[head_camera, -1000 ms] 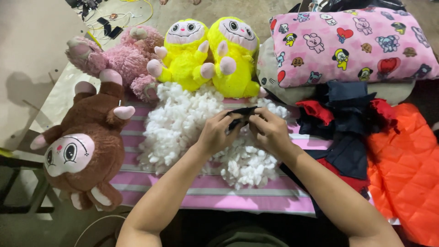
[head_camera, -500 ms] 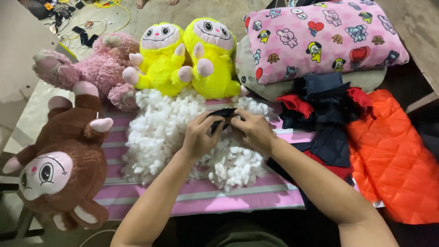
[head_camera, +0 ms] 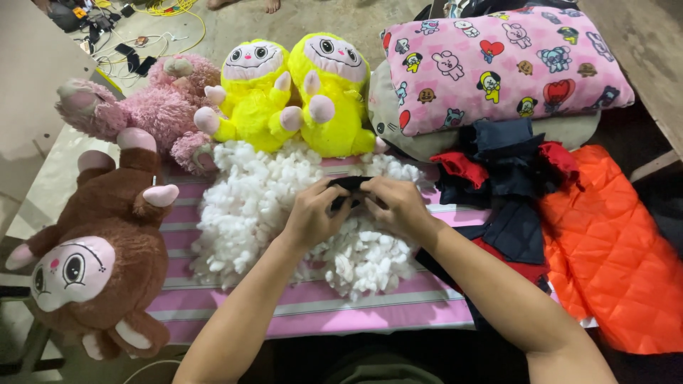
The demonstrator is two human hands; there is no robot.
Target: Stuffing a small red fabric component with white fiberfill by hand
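Both hands — left hand [head_camera: 313, 217], right hand [head_camera: 398, 206] — pinch a black cloth [head_camera: 348, 186] with closed fingers above the white stuffing [head_camera: 249, 206], yellow plushies [head_camera: 292, 92] just behind it.

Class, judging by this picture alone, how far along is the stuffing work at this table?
Done: four stuffed toys, among them two yellow plush toys. In hand: left hand and right hand pinch a small dark fabric piece over the white stuffing pile. Left: that loose stuffing and the unstuffed dark fabric pile.

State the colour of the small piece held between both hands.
Black, seen in the head view: small piece.
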